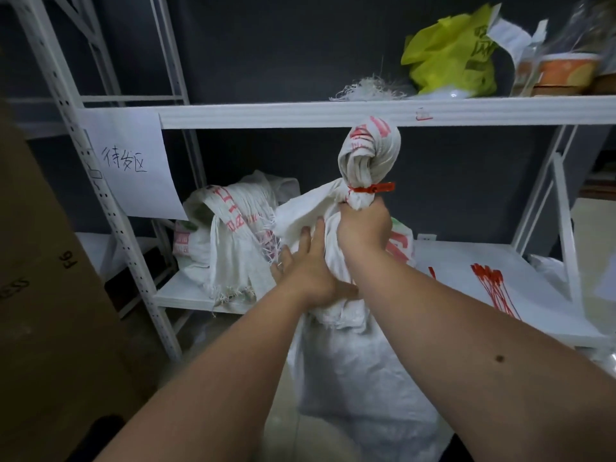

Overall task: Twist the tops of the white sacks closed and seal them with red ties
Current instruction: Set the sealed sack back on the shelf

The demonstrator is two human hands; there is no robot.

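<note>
White metal shelving [333, 111] backs us; our right grip [361, 225] clenches the woven white sack [360, 368] just below its red plastic tie [371, 188], left grip [308, 271] spread flat beside. Sealed, we judge; next, spare red ties [493, 288] rightward.

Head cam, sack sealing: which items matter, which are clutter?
Job:
white woven sack in hand
red tie on its neck
loose red ties on shelf
open white sacks on shelf

Clutter:
yellow-green bag
orange tub
brown cardboard box
handwritten paper sign
</note>
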